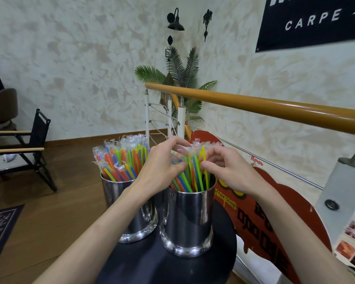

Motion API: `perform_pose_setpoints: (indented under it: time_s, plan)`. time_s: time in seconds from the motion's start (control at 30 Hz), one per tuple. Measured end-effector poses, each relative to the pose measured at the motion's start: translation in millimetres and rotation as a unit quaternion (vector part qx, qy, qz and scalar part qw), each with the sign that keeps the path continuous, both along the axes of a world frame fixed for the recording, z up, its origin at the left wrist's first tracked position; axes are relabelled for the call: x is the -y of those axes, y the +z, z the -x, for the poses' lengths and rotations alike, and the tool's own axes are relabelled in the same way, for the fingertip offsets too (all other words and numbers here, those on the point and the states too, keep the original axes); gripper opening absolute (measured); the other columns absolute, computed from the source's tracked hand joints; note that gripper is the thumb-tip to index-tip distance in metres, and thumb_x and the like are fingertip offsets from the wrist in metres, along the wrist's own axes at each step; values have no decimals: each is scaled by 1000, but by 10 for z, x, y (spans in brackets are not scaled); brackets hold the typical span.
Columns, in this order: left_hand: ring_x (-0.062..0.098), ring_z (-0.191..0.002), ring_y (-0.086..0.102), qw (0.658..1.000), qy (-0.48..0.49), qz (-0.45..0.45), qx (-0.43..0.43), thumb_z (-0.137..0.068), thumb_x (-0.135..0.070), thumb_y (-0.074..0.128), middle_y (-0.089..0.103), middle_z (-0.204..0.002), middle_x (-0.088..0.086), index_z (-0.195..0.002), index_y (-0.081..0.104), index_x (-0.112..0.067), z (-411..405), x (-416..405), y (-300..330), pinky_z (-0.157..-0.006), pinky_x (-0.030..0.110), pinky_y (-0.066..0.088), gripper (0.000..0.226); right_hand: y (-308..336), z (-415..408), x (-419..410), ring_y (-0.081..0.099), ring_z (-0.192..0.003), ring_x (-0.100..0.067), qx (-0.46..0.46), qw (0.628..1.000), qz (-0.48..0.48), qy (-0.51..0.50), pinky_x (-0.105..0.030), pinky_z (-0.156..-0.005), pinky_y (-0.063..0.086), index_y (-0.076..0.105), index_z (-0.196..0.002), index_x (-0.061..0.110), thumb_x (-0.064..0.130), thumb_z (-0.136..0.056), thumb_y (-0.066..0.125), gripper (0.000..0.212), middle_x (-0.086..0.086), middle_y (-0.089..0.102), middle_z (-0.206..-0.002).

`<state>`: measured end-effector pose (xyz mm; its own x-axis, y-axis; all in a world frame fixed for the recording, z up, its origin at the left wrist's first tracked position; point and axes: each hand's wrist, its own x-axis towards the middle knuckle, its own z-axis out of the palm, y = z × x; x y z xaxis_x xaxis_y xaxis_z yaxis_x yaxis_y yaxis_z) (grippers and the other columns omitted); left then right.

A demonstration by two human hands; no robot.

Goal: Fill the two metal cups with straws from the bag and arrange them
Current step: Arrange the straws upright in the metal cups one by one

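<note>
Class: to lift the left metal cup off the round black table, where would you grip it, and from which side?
Grip the left metal cup around its smooth lower wall, coming from its open left side. Straws fan from the top, and the right cup crowds its right.

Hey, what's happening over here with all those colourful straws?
A person is sorting wrapped straws into two metal cups on a small round black table. Both hands are at the right cup: the left hand and the right hand have their fingers curled in among its straws, spreading or straightening them. The left cup is already packed full of straws and is not being touched. No bag is in view.
</note>
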<state>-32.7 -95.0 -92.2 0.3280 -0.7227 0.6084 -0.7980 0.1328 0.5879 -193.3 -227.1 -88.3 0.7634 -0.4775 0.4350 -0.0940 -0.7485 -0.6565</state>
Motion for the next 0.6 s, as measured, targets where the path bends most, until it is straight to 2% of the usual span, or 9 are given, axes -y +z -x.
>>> perform_pose_setpoints:
  time_s: [0.1,0.2,0.27,0.33,0.4,0.5,0.6]
  plan:
    - [1,-81,64,1000,0,3,5,-84,-7,76,67,-95,-15,-112,62,-32,2,1,3,-69,11,50,40,-53,-70,-37,69,-81,-10,6,996,59,-61,-37,-78,60,68,-92,19,18,-93,70,2,6,72,-87]
    - [0,-85,63,1000,-1,-1,4,-85,-7,75,66,-94,-16,-112,62,-32,8,1,13,-72,8,48,39,-111,-130,-74,67,-78,-5,14,993,81,-85,-28,-72,59,68,-91,20,18,-91,70,2,8,70,-84]
    - [0,-86,62,1000,1,-3,3,-85,-6,75,65,-95,-16,-112,63,-31,12,-2,18,-71,7,47,39,-121,-156,-100,66,-74,-1,15,993,82,-88,-16,-66,54,69,-89,20,18,-89,73,4,10,69,-80]
    - [0,-85,62,1000,3,-5,2,-84,-5,74,64,-96,-15,-113,63,-30,12,-6,22,-69,7,46,39,-124,-177,-119,64,-74,3,11,993,82,-86,-10,-62,48,70,-89,21,18,-89,74,5,12,67,-77]
    - [0,-86,62,1000,4,-5,3,-84,-4,74,64,-96,-13,-112,63,-30,16,-10,26,-68,6,45,39,-128,-193,-125,63,-74,6,8,993,79,-84,-8,-61,47,72,-95,20,19,-90,74,5,14,67,-77]
    - [1,-87,62,1000,3,-6,5,-84,-4,74,66,-97,-11,-112,62,-31,18,-13,26,-68,5,44,40,-128,-201,-118,67,-71,0,1,995,68,-77,-11,-61,50,74,-109,21,22,-91,73,19,13,70,-81]
    - [1,-85,62,1000,5,-6,0,-83,-4,75,65,-96,-13,-113,63,-31,17,-17,25,-70,8,47,42,-111,-186,-113,67,-73,-2,-2,997,55,-61,-11,-63,50,75,-107,25,25,-91,74,16,11,72,-86]
